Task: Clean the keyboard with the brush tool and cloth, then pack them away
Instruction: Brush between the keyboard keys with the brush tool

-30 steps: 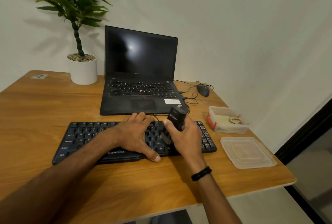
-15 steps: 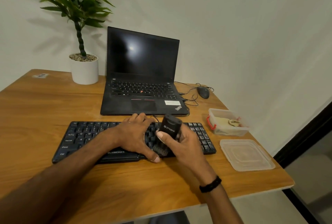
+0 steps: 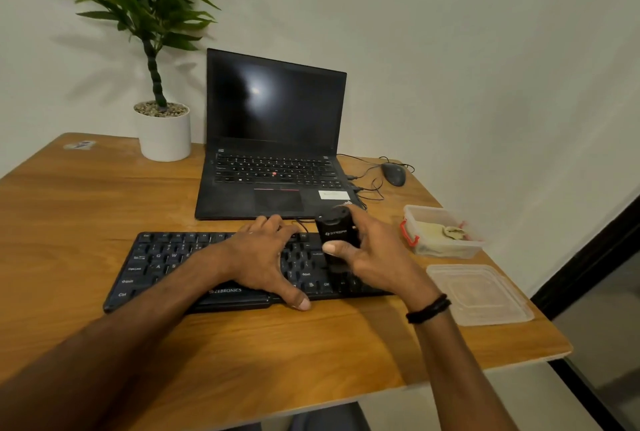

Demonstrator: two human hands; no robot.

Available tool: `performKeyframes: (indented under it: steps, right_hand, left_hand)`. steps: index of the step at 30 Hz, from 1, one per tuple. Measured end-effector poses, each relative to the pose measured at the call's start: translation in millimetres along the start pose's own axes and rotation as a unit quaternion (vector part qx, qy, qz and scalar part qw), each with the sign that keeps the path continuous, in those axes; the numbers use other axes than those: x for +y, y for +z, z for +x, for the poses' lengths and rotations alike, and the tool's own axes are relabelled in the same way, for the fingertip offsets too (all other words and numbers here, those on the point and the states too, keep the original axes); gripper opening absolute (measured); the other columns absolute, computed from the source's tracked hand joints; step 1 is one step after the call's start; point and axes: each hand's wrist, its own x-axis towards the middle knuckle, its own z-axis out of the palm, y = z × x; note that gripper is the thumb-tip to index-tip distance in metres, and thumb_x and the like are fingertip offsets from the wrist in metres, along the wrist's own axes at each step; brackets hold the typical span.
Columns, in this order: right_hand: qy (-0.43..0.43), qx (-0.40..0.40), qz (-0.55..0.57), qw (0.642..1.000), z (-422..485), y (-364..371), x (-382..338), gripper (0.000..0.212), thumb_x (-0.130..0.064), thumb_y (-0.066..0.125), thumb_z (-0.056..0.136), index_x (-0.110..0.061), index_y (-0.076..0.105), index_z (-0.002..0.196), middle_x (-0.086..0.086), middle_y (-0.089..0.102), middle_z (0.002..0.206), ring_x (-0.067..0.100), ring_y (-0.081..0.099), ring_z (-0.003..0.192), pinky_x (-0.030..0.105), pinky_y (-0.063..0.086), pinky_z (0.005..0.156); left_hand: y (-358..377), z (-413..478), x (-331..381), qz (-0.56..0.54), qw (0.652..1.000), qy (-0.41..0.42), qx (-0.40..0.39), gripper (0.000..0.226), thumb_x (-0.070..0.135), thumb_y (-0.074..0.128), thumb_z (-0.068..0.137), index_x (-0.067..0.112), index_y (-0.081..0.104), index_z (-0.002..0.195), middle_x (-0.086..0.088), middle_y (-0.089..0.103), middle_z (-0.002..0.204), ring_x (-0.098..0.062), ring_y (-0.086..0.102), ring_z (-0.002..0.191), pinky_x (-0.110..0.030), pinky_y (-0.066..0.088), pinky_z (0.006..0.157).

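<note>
Black brush tool (image 3: 335, 233) now stands nearly upright in the right hand (image 3: 377, 257), thumb and fingers curled round it, bristles down on the keyboard (image 3: 156, 264) right of centre; a second ago it leaned away. Left hand (image 3: 266, 257) stays flat, fingers spread, pinning the keyboard. Brushing looks midway; what looks like the cloth (image 3: 433, 231) lies in the open box (image 3: 446, 250), wiping and packing not yet done

The wooden table (image 3: 86, 209) bears a keyboard (image 3: 166, 264), laptop (image 3: 273, 174), mouse (image 3: 393, 174), potted plant (image 3: 164, 134), plastic tub (image 3: 446, 251) and lid (image 3: 479, 294).
</note>
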Motion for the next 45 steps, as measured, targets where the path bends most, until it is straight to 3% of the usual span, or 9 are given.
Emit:
performKeyframes:
  steps: [4, 8, 14, 17, 26, 32, 37, 41, 45]
  right_hand:
    - [-0.021, -0.04, 0.068, 0.997, -8.6, 29.6, 1.6, 0.05, -0.029, 0.072, 0.088, -0.022, 0.051, 0.133, -0.007, 0.065, 0.124, 0.009, 0.061, 0.118, 0.039, 0.053, 0.098]
    - [-0.006, -0.001, -0.046, 0.999, -2.1, 5.8, 1.5, 0.046, -0.03, 0.071, 0.089, -0.029, 0.05, 0.131, -0.015, 0.064, 0.12, 0.0, 0.058, 0.111, 0.03, 0.053, 0.093]
    - [0.008, -0.032, 0.004, 0.999, -9.6, 21.2, -1.5, 0.047, -0.036, 0.07, 0.089, -0.027, 0.051, 0.131, -0.013, 0.065, 0.121, 0.002, 0.061, 0.112, 0.03, 0.054, 0.093]
    - [0.06, 0.097, -0.119, 0.986, -8.3, -10.1, 6.6, 0.048, -0.037, 0.067, 0.09, -0.03, 0.047, 0.134, -0.012, 0.062, 0.123, 0.004, 0.055, 0.111, 0.029, 0.049, 0.094]
    - [0.173, 0.36, -0.037, 0.916, -2.8, 8.7, 24.0, 0.042, -0.049, 0.069, 0.086, -0.022, 0.053, 0.115, -0.007, 0.067, 0.1, 0.009, 0.063, 0.091, 0.01, 0.04, 0.06]
    - [0.099, 0.221, -0.007, 0.97, 9.3, 36.8, 12.8, 0.038, -0.047, 0.071, 0.085, -0.029, 0.048, 0.109, -0.023, 0.056, 0.087, -0.01, 0.06, 0.077, 0.009, 0.049, 0.055]
    - [0.14, 0.317, -0.063, 0.936, 11.3, 24.1, 17.8, 0.033, -0.045, 0.07, 0.087, -0.029, 0.045, 0.102, -0.014, 0.057, 0.095, 0.003, 0.058, 0.084, 0.008, 0.039, 0.053]
    - [0.094, 0.21, -0.08, 0.97, 11.9, 31.2, 15.8, 0.035, -0.048, 0.069, 0.087, -0.03, 0.05, 0.11, -0.021, 0.055, 0.095, -0.006, 0.054, 0.079, 0.008, 0.042, 0.051]
    - [0.154, 0.309, -0.095, 0.934, 13.0, 17.0, 16.4, 0.034, -0.045, 0.068, 0.089, -0.026, 0.052, 0.112, -0.009, 0.065, 0.106, 0.004, 0.059, 0.09, 0.005, 0.037, 0.055]
  left_hand:
    - [0.9, -3.3, -1.3, 0.001, 1.0, 0.0, 0.007, 0.123, 0.098, 0.066, 0.046, 0.04, 0.026, 0.147, 0.01, 0.032, 0.117, -0.014, 0.033, 0.112, -0.038, 0.039, 0.108]
    - [0.6, 1.3, 0.9, -0.007, 1.0, 0.0, 0.007, 0.136, 0.1, 0.064, 0.044, 0.039, 0.018, 0.156, 0.01, 0.03, 0.125, -0.013, 0.029, 0.118, -0.04, 0.034, 0.113]
    - [2.2, -3.0, -1.1, 0.006, 1.0, -0.012, 0.0, 0.134, 0.098, 0.066, 0.046, 0.038, 0.018, 0.155, 0.009, 0.03, 0.126, -0.016, 0.031, 0.121, -0.04, 0.034, 0.114]
    - [1.2, -0.9, 1.1, -0.001, 1.0, -0.016, -0.008, 0.141, 0.096, 0.068, 0.048, 0.034, 0.011, 0.16, 0.005, 0.028, 0.14, -0.019, 0.028, 0.134, -0.043, 0.03, 0.119]
    - [4.9, -3.4, 6.9, 0.049, 0.998, -0.026, -0.001, 0.145, 0.101, 0.057, 0.053, 0.023, 0.004, 0.163, -0.003, 0.016, 0.162, -0.025, 0.018, 0.149, -0.045, 0.019, 0.125]
    - [9.9, -3.3, 10.4, 0.051, 0.998, -0.02, 0.013, 0.144, 0.105, 0.051, 0.053, 0.024, 0.006, 0.163, -0.001, 0.018, 0.165, -0.023, 0.02, 0.149, -0.045, 0.017, 0.125]
    - [7.1, -4.4, 13.2, 0.043, 0.999, -0.025, 0.009, 0.142, 0.103, 0.054, 0.053, 0.024, 0.007, 0.163, 0.001, 0.019, 0.162, -0.023, 0.021, 0.147, -0.044, 0.019, 0.124]
    - [5.2, -4.3, 11.1, 0.047, 0.999, -0.023, 0.01, 0.142, 0.103, 0.054, 0.052, 0.026, 0.009, 0.162, 0.002, 0.023, 0.159, -0.021, 0.025, 0.142, -0.042, 0.023, 0.122]
    - [5.2, -5.8, 11.2, 0.038, 0.999, -0.03, 0.004, 0.141, 0.101, 0.057, 0.054, 0.026, 0.007, 0.163, 0.002, 0.02, 0.161, -0.022, 0.021, 0.146, -0.043, 0.018, 0.123]
